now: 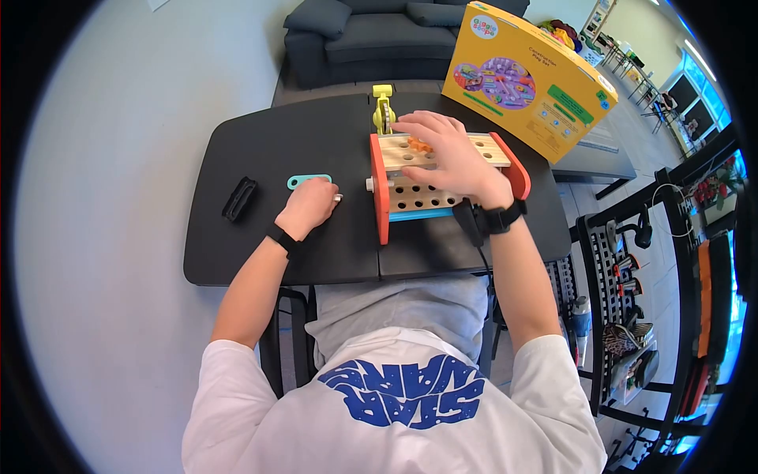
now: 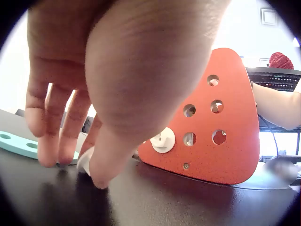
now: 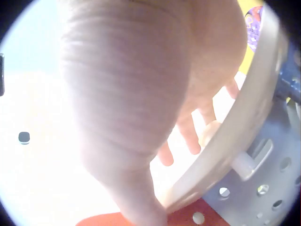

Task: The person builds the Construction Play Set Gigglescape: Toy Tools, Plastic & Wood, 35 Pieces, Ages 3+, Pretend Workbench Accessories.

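Note:
On the table my left hand (image 1: 308,208) pinches a small white piece (image 1: 338,197) between thumb and forefinger; in the left wrist view the same white piece (image 2: 84,161) shows at the tabletop. A teal strip with holes (image 1: 295,182) lies just beyond that hand. My right hand (image 1: 454,162) is over the wooden toy bench (image 1: 388,148), fingers spread, near an orange gear (image 1: 418,145); whether it touches the bench is unclear. The bench's red side panel (image 2: 202,160) holds a white slotted head (image 2: 162,140). A white part (image 3: 244,165) shows below the plank in the right wrist view.
A black open-topped holder (image 1: 239,199) lies on the left of the dark table (image 1: 316,257). Behind the bench stands a yellow-green piece (image 1: 383,110). The large yellow box (image 1: 529,87) stands at the back right, with a grey sofa (image 1: 379,47) beyond the table.

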The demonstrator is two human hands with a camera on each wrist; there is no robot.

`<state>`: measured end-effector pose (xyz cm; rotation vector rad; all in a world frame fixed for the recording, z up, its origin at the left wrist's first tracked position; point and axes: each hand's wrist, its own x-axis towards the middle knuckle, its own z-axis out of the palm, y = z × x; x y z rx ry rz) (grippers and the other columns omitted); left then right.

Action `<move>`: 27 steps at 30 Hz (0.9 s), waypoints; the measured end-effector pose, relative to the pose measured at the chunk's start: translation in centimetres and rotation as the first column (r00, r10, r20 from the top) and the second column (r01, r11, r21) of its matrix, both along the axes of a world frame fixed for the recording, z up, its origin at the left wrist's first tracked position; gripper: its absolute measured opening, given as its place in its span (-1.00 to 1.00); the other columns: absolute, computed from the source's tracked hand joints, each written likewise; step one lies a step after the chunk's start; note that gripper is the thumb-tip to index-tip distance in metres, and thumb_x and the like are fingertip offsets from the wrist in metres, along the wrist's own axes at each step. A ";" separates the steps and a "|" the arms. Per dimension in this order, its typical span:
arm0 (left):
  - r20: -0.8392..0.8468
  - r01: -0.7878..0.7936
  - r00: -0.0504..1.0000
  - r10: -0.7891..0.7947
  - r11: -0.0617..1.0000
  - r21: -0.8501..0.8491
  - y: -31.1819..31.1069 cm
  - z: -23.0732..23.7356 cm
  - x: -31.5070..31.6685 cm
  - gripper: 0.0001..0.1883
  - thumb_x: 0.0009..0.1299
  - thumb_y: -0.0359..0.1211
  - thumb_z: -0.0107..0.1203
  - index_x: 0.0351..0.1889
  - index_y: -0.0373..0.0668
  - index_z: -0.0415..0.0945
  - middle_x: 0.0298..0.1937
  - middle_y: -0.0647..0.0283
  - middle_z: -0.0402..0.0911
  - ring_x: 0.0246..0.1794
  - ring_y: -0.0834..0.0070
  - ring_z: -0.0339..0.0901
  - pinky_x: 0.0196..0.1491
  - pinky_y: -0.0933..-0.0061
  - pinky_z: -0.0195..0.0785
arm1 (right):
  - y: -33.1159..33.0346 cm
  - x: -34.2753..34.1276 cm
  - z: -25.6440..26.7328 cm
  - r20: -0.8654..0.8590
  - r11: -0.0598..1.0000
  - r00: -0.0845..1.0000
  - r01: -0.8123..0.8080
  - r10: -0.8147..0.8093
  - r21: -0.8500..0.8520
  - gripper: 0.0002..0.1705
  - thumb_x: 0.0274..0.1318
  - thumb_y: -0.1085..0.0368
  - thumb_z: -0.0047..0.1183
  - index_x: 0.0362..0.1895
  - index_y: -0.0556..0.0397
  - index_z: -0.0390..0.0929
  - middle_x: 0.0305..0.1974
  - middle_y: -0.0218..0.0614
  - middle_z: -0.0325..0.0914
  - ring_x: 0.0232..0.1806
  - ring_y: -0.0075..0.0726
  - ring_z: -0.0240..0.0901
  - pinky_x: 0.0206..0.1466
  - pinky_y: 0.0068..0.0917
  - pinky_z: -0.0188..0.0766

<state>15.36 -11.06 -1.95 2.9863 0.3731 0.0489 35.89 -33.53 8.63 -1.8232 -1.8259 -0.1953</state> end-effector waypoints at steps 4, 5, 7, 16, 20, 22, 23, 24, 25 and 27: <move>0.192 0.055 0.981 -0.026 0.988 -0.146 -1.2 2.1 0.1 -0.81 0.38 -0.33 0.23 -0.19 -0.26 0.70 -0.27 0.05 0.66 -0.23 0.08 0.65 -0.15 0.14 0.50 | -1.0 -2.4 -0.3 0.002 0.990 1.000 0.018 -0.018 0.141 -0.50 0.10 0.27 0.25 0.17 0.01 0.58 0.16 -0.15 0.52 0.30 0.00 0.38 0.35 -0.14 0.28; 0.288 0.053 0.957 0.023 0.966 -0.252 -2.0 3.5 0.2 -0.81 0.40 -0.33 0.23 -0.18 -0.26 0.71 -0.27 0.07 0.67 -0.26 0.12 0.65 -0.18 0.17 0.49 | -1.1 -3.0 -0.6 -0.075 0.983 0.997 0.026 -0.012 0.184 -0.52 0.10 0.29 0.25 0.15 0.03 0.58 0.14 -0.13 0.53 0.25 0.00 0.42 0.29 -0.15 0.34; 0.401 0.068 0.915 0.043 0.964 -0.258 -3.4 5.8 0.2 -0.81 0.41 -0.33 0.23 -0.17 -0.26 0.71 -0.27 0.08 0.67 -0.29 0.17 0.64 -0.21 0.22 0.49 | -1.1 -4.0 -0.8 -0.139 0.955 0.990 0.032 0.009 0.294 -0.56 0.13 0.34 0.24 0.13 0.11 0.57 0.01 -0.10 0.58 0.05 -0.03 0.56 0.12 -0.23 0.51; 0.823 0.185 0.545 -0.160 0.980 0.068 -7.5 10.0 1.6 -0.74 0.20 -0.39 0.43 -0.14 -0.16 0.75 -0.26 0.25 0.72 -0.35 0.35 0.65 -0.30 0.41 0.54 | 0.0 -5.9 -1.6 -0.715 0.954 0.673 0.044 0.191 0.296 -0.64 0.30 0.29 0.23 0.09 0.20 0.53 -0.13 -0.23 0.67 -0.12 -0.33 0.69 0.02 -0.38 0.61; 0.825 0.191 0.515 -0.234 0.969 0.156 -8.3 9.8 2.0 -0.80 0.18 -0.34 0.43 -0.28 -0.15 0.70 -0.36 0.34 0.67 -0.38 0.39 0.61 -0.33 0.40 0.51 | -0.2 -6.2 -2.2 -0.864 0.951 0.434 0.049 0.254 0.304 -0.74 0.34 0.37 0.20 0.03 0.21 0.52 -0.12 -0.29 0.67 -0.08 -0.43 0.68 0.07 -0.45 0.62; 0.822 0.205 0.511 -0.252 0.964 0.168 -8.4 9.6 2.2 -0.80 0.16 -0.34 0.43 -0.29 -0.14 0.69 -0.37 0.35 0.66 -0.39 0.40 0.61 -0.34 0.41 0.50 | -0.3 -6.0 -2.7 -0.886 0.950 0.378 0.049 0.269 0.309 -0.75 0.34 0.39 0.20 0.03 0.21 0.51 -0.12 -0.30 0.66 -0.07 -0.44 0.67 0.08 -0.46 0.62; 0.806 0.230 0.529 -0.264 0.959 0.163 -8.3 9.6 2.1 -0.77 0.14 -0.36 0.45 -0.27 -0.15 0.70 -0.33 0.32 0.67 -0.37 0.39 0.62 -0.35 0.42 0.51 | -0.4 -5.9 -2.9 -0.904 0.949 0.320 0.047 0.283 0.313 -0.76 0.34 0.40 0.20 0.02 0.21 0.51 -0.12 -0.32 0.66 -0.07 -0.44 0.67 0.10 -0.47 0.61; 0.790 0.255 0.547 -0.277 0.954 0.158 -8.3 9.5 2.1 -0.74 0.12 -0.37 0.47 -0.25 -0.17 0.70 -0.29 0.29 0.68 -0.36 0.38 0.64 -0.36 0.42 0.53 | -0.5 -5.8 -3.1 -0.905 0.948 0.319 0.051 0.281 0.313 -0.76 0.34 0.40 0.20 0.02 0.21 0.51 -0.12 -0.32 0.66 -0.07 -0.44 0.67 0.10 -0.47 0.61; 0.789 0.259 0.547 -0.280 0.953 0.158 -8.2 9.7 2.1 -0.74 0.12 -0.37 0.47 -0.25 -0.17 0.70 -0.29 0.29 0.68 -0.36 0.38 0.64 -0.36 0.42 0.53 | -0.7 -5.7 -3.1 -0.913 0.947 0.283 0.046 0.294 0.319 -0.74 0.34 0.40 0.21 0.03 0.21 0.50 -0.12 -0.32 0.66 -0.06 -0.43 0.67 0.10 -0.47 0.61; 0.763 0.372 0.583 -0.279 0.926 0.054 -8.1 10.2 2.1 -0.72 0.15 -0.33 0.48 -0.23 -0.18 0.70 -0.26 0.25 0.68 -0.33 0.35 0.64 -0.31 0.41 0.54 | -1.1 -5.6 -3.1 -0.919 0.944 0.247 0.043 0.307 0.327 -0.73 0.33 0.40 0.22 0.03 0.22 0.49 -0.11 -0.32 0.66 -0.05 -0.41 0.68 0.11 -0.46 0.61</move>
